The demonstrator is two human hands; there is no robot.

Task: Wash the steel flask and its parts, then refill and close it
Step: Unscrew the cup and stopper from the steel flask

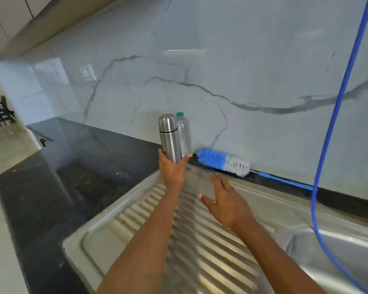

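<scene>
The steel flask point(169, 136) stands upright with its cap on, on the black counter against the marble wall. A clear plastic water bottle point(184, 134) with a teal cap stands right behind it, touching. My left hand point(172, 170) reaches over the drainboard and clasps the flask's lower end between thumb and fingers, hiding its base. My right hand point(225, 200) hovers over the drainboard to the right, fingers spread and holding nothing. A blue and white bottle brush point(223, 161) lies along the wall, to the right of the flask.
A ribbed steel drainboard point(200, 251) lies under both arms, with the sink basin point(348, 247) at the right. A blue hose point(327, 132) hangs down from the top right into the basin. Black counter point(62, 177) extends to the left. A wall switch point(87, 72) sits on the backsplash.
</scene>
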